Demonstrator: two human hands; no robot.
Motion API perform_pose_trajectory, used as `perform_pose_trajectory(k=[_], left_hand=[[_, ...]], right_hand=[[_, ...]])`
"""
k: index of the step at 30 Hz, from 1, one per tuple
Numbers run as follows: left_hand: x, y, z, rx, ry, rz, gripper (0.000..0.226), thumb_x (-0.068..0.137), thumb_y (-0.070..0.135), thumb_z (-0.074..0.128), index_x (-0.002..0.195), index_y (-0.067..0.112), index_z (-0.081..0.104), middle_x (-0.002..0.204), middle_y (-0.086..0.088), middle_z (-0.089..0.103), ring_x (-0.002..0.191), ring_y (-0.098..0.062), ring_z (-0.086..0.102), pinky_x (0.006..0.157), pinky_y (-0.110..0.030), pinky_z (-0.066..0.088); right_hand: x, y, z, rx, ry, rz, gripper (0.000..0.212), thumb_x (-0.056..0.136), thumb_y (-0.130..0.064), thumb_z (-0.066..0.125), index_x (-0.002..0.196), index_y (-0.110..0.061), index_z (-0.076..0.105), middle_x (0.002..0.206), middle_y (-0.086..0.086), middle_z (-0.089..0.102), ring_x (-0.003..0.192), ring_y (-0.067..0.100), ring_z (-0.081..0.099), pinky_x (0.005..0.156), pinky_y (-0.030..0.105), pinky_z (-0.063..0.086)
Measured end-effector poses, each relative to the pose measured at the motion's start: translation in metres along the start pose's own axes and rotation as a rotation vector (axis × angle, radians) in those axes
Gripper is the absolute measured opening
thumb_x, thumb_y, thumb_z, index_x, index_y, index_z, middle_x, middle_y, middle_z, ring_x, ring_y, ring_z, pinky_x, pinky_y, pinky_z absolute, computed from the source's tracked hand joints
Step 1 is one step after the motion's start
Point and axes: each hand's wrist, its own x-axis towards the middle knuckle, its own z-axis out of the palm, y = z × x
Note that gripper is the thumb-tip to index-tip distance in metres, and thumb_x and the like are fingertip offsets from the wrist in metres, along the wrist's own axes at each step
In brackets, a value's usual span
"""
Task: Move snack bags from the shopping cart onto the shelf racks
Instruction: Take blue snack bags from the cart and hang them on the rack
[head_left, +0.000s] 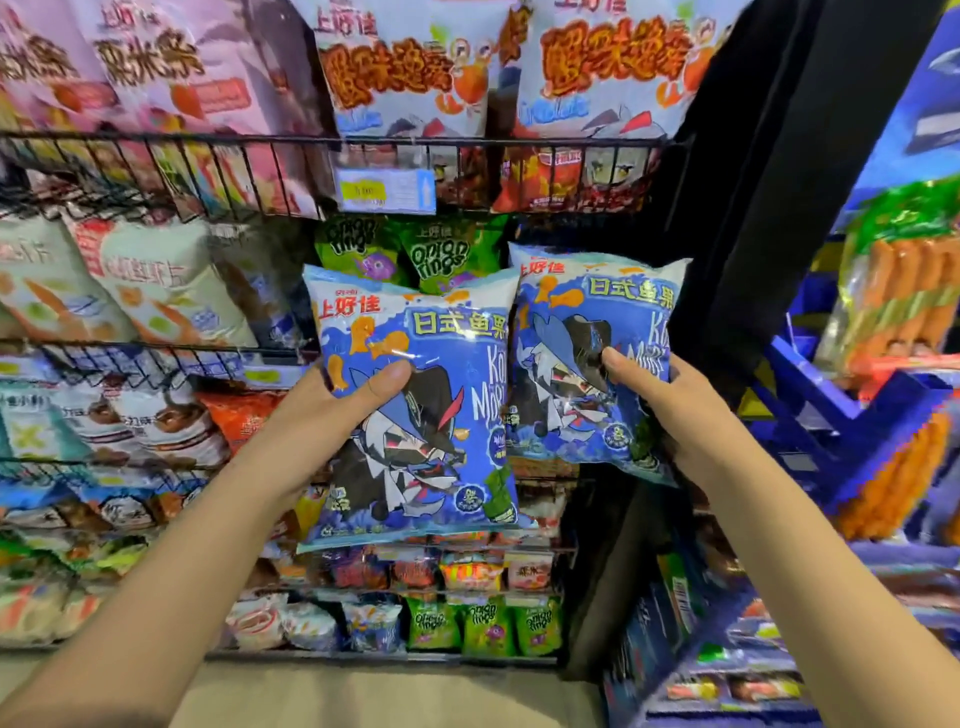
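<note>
Before the wire shelf racks (218, 139), two blue snack bags were held up side by side in the air, resting on no tier. The left hand (327, 415) gripped the left snack bag (415, 441) by its left edge, thumb pressed on the front and fingers hidden behind. The right hand (672, 410) pinched the right snack bag (582, 332) the same way at its right edge. The two bags' inner edges met, the right one sitting higher.

Just behind them, green onion ring bags (441, 254) stood in the middle tier, their lower parts covered by the held bags. Above, crab-print bags (410, 73) leaned behind the top rail, where a price tag (384, 191) hung. Pink bags (156, 67) filled the upper left, cut off by the frame.

To the right, a black upright (753, 166) stood between the racks and a blue display (831, 410) of orange stick snacks (893, 467), badly blurred. The lower tiers held small packets (488, 623), mostly too smeared to read.
</note>
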Motion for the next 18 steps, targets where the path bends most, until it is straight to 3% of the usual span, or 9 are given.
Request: perform_pose_trajectory(k=[2,4,6,9,12,16,18], left_hand=[[0.018,-0.001,-0.006,-0.020,-0.010,-0.009,0.067,0.058,0.081,0.079,0.119,0.057,0.062,0.127,0.027,0.068,0.128,-0.011,0.060,0.117,-0.048,0.039],[0.036,-0.003,-0.011,-0.034,-0.036,0.001,0.081,0.059,0.080,0.080,0.131,0.050,0.059,0.130,0.025,0.067,0.128,-0.009,0.060,0.117,-0.047,0.039],[0.053,-0.004,-0.014,-0.048,-0.083,0.027,0.079,0.068,0.073,0.079,0.138,0.042,0.058,0.131,0.024,0.067,0.128,-0.007,0.060,0.118,-0.045,0.039],[0.070,-0.008,-0.020,-0.098,-0.134,0.039,0.067,0.070,0.065,0.080,0.130,0.037,0.066,0.125,0.018,0.072,0.121,-0.008,0.066,0.115,-0.044,0.042],[0.085,-0.013,-0.027,-0.098,-0.138,0.039,0.085,0.046,0.081,0.083,0.118,0.037,0.073,0.119,0.013,0.076,0.115,-0.012,0.070,0.110,-0.046,0.045],[0.102,-0.016,-0.035,-0.081,-0.141,0.068,0.085,0.042,0.081,0.083,0.115,0.039,0.074,0.117,0.016,0.076,0.111,-0.008,0.072,0.108,-0.042,0.046],[0.108,-0.016,-0.034,-0.080,-0.146,0.054,0.081,0.048,0.076,0.084,0.118,0.036,0.073,0.117,0.015,0.076,0.111,-0.010,0.072,0.109,-0.043,0.046]], right_hand=[[0.014,-0.002,0.007,-0.005,-0.002,0.005,0.040,0.090,-0.041,0.073,0.126,-0.024,0.066,0.110,-0.006,0.078,0.096,0.015,0.076,0.070,0.023,0.058],[0.027,-0.005,0.016,0.002,0.028,0.025,0.034,0.093,-0.038,0.071,0.122,-0.022,0.068,0.104,-0.005,0.079,0.085,0.010,0.077,0.059,0.017,0.056],[0.039,-0.008,0.023,0.013,0.071,0.043,0.027,0.094,-0.034,0.071,0.116,-0.019,0.071,0.095,-0.005,0.079,0.076,0.007,0.076,0.055,0.016,0.055],[0.056,-0.013,0.035,0.036,0.085,0.067,0.032,0.092,-0.037,0.072,0.115,-0.016,0.072,0.103,0.003,0.080,0.093,0.023,0.077,0.074,0.031,0.062],[0.076,-0.013,0.040,0.056,0.081,0.103,0.045,0.085,-0.044,0.078,0.118,-0.013,0.075,0.116,0.012,0.076,0.108,0.034,0.072,0.099,0.049,0.056],[0.108,-0.017,0.043,0.052,0.136,0.169,0.065,0.066,-0.050,0.089,0.118,-0.013,0.074,0.120,0.012,0.075,0.106,0.027,0.074,0.095,0.043,0.059],[0.129,-0.018,0.046,0.038,0.173,0.196,0.092,0.039,-0.061,0.096,0.120,-0.022,0.074,0.135,0.007,0.067,0.120,0.025,0.067,0.100,0.044,0.056]])
